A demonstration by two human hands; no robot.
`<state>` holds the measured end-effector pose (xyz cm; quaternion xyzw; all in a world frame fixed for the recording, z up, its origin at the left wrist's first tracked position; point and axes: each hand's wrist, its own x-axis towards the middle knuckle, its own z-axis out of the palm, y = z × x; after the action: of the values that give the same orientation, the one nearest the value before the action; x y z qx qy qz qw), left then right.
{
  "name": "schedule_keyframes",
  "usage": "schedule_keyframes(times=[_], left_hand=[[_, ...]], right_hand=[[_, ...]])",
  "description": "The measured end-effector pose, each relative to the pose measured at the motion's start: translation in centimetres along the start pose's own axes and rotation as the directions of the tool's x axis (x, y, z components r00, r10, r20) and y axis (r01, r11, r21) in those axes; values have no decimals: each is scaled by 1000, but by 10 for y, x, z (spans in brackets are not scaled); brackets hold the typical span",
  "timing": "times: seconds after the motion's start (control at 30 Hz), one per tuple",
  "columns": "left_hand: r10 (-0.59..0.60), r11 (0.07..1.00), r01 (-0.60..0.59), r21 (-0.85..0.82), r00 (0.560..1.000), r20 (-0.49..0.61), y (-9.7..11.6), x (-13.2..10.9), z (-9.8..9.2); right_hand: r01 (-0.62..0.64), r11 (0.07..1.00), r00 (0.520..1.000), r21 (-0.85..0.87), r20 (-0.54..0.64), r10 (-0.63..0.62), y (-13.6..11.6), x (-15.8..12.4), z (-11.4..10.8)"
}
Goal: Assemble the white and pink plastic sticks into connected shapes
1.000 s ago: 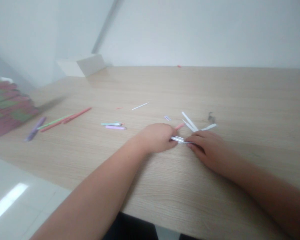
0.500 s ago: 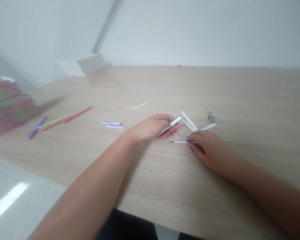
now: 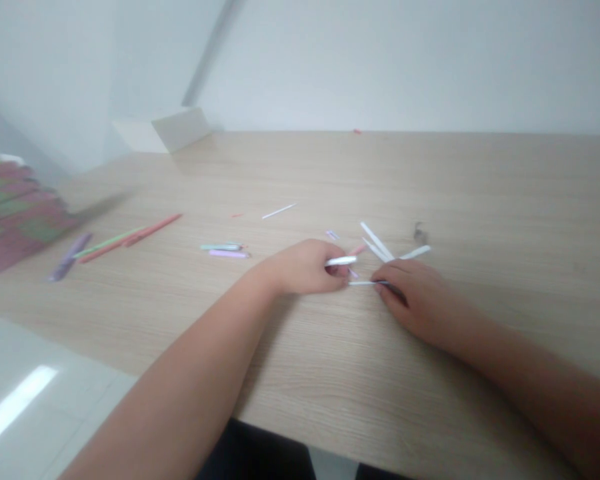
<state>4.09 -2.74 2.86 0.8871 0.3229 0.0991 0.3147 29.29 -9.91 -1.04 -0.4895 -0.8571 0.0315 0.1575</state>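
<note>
My left hand [image 3: 305,268] is closed on a white pen barrel [image 3: 341,261] at the middle of the wooden table [image 3: 300,373]. My right hand [image 3: 413,295] rests on the table just to the right, fingertips pinching the end of a thin white refill [image 3: 363,283] that points left toward my left hand. A pink pen part [image 3: 357,251] and a small purple piece [image 3: 353,273] lie between the hands. Several white pen barrels [image 3: 380,245] are fanned out just beyond my right hand.
To the left lie pink and green pens [image 3: 125,240], a purple pen [image 3: 70,257], and short green and purple caps [image 3: 225,251]. A thin white refill [image 3: 279,211] lies farther back. A red-green stack [image 3: 15,213] fills the far left; a white box [image 3: 165,130] stands against the wall.
My left hand lifted away with the white barrel, leaving the refill in my right hand's fingers, then came back down toward the refill's tip. My right hand stayed put.
</note>
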Motion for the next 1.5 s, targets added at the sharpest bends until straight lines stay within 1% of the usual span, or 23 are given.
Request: schedule_keyframes(times=[0.1,0.27,0.43,0.63,0.73,0.97,1.07,1.17,1.27,1.37,1.5], left_hand=[[26,994,-29,105,999,28,0,2,5],[62,963,-66,262,998,24,4,4,4],[12,921,-10,389,1000,-2,9,3,8],[-4,885,11,465,1000,-18,9,5,14],[0,882,13,471,1000,-28,7,5,13],[63,898,-35,438,997,-48,0,4,9],[53,908,-23,419,997,-61,0,4,6],[45,915,-8,403,996,-82,-1,3,3],[48,920,-3,392,993,-105,-4,3,1],[40,929,11,369,991,-129,-6,4,2],[56,939,-9,344,990,-126,-6,4,2]], right_hand=[[-10,1000,1000,8,1,10,-1,0,0],[-22,1000,1000,18,4,22,0,0,2],[-16,1000,1000,22,-4,16,3,0,3],[-12,1000,1000,16,-13,12,3,0,4],[-22,1000,1000,15,-14,23,4,0,4],[-55,998,998,16,3,55,11,1,3],[-67,997,996,28,-49,68,8,1,0],[-108,993,986,41,-123,113,3,0,-5],[-134,988,975,78,-168,145,-1,-1,-12],[-120,987,965,107,-220,141,-4,-2,-17],[-97,990,958,103,-260,120,-5,-2,-20]])
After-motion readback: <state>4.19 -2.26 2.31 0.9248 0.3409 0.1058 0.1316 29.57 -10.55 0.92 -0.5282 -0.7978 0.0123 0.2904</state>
